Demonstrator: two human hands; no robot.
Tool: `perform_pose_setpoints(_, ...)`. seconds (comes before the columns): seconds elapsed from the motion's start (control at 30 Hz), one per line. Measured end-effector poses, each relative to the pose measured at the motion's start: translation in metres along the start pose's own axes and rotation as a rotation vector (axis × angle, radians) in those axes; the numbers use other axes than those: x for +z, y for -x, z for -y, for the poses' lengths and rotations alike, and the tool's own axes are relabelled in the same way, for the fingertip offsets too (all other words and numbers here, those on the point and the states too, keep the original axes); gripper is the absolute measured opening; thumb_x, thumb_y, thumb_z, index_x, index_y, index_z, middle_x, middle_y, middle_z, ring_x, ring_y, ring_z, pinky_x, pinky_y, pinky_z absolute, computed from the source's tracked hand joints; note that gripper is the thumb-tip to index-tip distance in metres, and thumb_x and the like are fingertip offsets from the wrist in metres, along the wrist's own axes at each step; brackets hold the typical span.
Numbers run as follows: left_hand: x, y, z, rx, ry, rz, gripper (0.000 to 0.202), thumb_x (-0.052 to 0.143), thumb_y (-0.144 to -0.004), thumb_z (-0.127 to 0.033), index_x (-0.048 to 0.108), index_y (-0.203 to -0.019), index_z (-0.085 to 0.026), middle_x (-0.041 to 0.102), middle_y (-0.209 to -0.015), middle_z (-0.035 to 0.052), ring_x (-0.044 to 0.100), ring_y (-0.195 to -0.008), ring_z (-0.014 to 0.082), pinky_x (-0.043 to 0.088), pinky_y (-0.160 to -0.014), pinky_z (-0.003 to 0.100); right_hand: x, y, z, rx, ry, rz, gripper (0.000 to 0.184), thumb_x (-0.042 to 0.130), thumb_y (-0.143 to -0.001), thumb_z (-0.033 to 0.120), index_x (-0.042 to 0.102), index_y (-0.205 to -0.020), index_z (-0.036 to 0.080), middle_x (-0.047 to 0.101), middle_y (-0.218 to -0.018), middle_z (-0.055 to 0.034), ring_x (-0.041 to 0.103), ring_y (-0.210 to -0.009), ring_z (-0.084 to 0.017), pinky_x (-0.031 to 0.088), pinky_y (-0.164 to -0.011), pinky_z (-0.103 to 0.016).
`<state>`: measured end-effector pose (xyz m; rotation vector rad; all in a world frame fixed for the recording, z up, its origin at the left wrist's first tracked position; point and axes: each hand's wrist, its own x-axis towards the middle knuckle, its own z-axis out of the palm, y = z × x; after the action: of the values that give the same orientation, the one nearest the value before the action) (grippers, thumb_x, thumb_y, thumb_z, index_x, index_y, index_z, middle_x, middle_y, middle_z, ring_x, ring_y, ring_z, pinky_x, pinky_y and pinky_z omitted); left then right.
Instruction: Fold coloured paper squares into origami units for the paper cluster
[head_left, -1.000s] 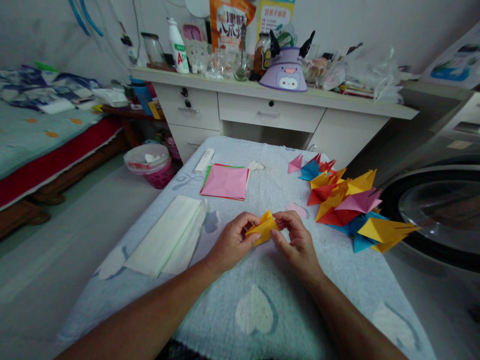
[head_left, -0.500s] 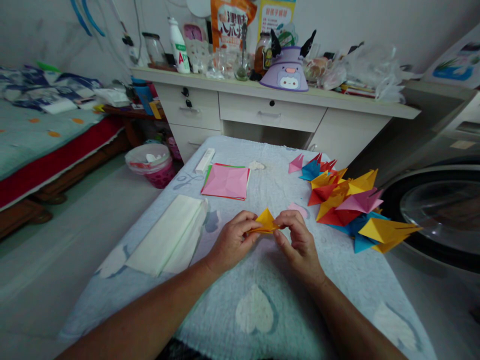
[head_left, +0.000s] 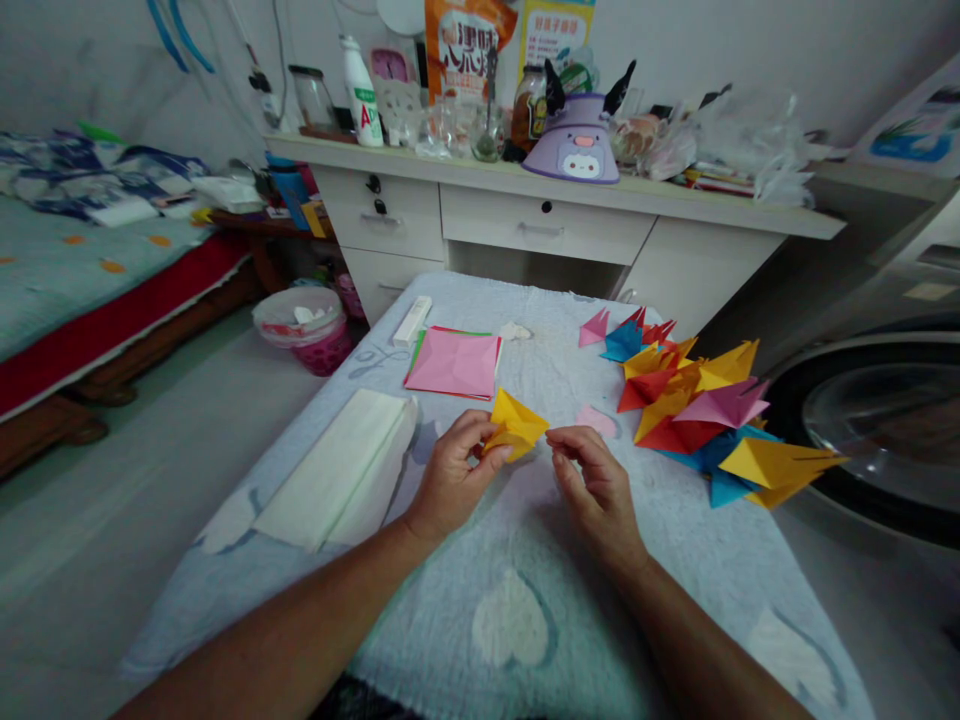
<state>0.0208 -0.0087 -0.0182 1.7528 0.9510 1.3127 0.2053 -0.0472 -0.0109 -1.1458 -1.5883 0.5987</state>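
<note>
My left hand (head_left: 454, 472) pinches a folded yellow paper piece (head_left: 514, 424) just above the cloth-covered table (head_left: 525, 560). My right hand (head_left: 596, 485) sits a little to the right of the paper, fingers curled, thumb and forefinger close together, with nothing visible in them. A stack of flat coloured paper sheets (head_left: 454, 362), pink on top, lies beyond my left hand. To the right lies a pile of folded paper shapes (head_left: 697, 405) in yellow, red, blue and pink.
A folded white cloth (head_left: 341, 480) lies at the table's left. A small white box (head_left: 412, 320) sits by the paper stack. A cluttered white desk (head_left: 555, 215) stands behind, a pink bin (head_left: 300, 328) and a bed (head_left: 82, 270) at left, a washing machine (head_left: 877, 420) at right.
My right hand has let go of the yellow paper. My left hand has lifted and turned it slightly up and to the left.
</note>
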Motion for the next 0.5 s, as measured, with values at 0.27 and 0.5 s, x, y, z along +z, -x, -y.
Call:
perform_pose_setpoints(0.27, -0.0006, 0.001, 0.0054, -0.07, 0.08, -0.006, 0.012, 0.062, -0.086, -0.024, 0.066, -0.096, -0.017, 0.059, -0.099, 0.0053, 0.059, -0.092, 0.0163, 0.048, -0.073, 0.023, -0.0001, 0.0007, 0.0053, -0.045, 0.044, 0.036, 0.028, 0.05, -0.092, 0.019, 0.061, -0.117, 0.025, 0.061, -0.104, -0.0058, 0.058, -0.092, -0.018, 0.049, -0.08, -0.034)
perform_pose_setpoints(0.5, -0.0004, 0.0012, 0.0034, -0.054, 0.1, 0.012, 0.011, 0.061, -0.087, -0.023, 0.065, -0.096, -0.019, 0.059, -0.098, 0.0041, 0.059, -0.091, 0.0149, 0.049, -0.072, 0.022, 0.0005, 0.0036, 0.0052, -0.063, 0.037, 0.065, 0.034, 0.05, -0.092, 0.018, 0.058, -0.124, 0.027, 0.058, -0.108, -0.0063, 0.058, -0.094, -0.018, 0.049, -0.082, -0.036)
